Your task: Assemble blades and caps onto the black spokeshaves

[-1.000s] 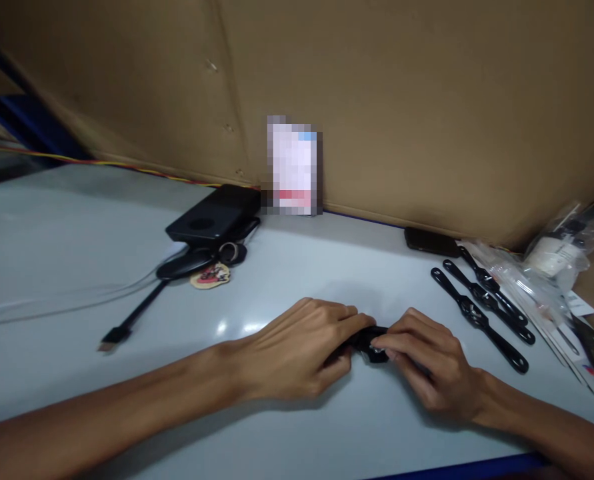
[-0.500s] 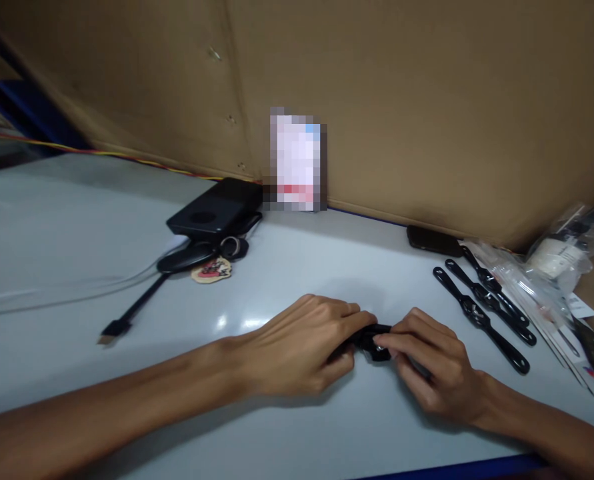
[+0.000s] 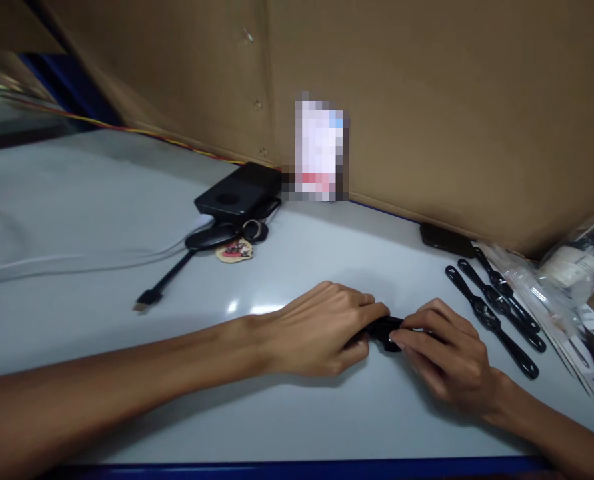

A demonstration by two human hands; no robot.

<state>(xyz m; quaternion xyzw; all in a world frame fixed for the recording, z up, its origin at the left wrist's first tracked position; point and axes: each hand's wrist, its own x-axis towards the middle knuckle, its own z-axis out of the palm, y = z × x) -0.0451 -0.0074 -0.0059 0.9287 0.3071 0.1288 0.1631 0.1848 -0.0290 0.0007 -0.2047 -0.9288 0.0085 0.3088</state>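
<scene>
While three black straps (image 3: 497, 310) lie side by side at the right of the bench (image 3: 101, 220), the left hand (image 3: 321, 330) and right hand (image 3: 451, 363) hold a black piece (image 3: 384, 330) at near centre, fingers pinched on it, and the work on it looks unfinished.

Left hand (image 3: 321, 333), right hand (image 3: 447, 363) are bare (forearms too).

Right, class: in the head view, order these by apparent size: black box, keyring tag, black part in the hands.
1. black box
2. keyring tag
Unranked: black part, mostly hidden between left hand and right hand.
</scene>
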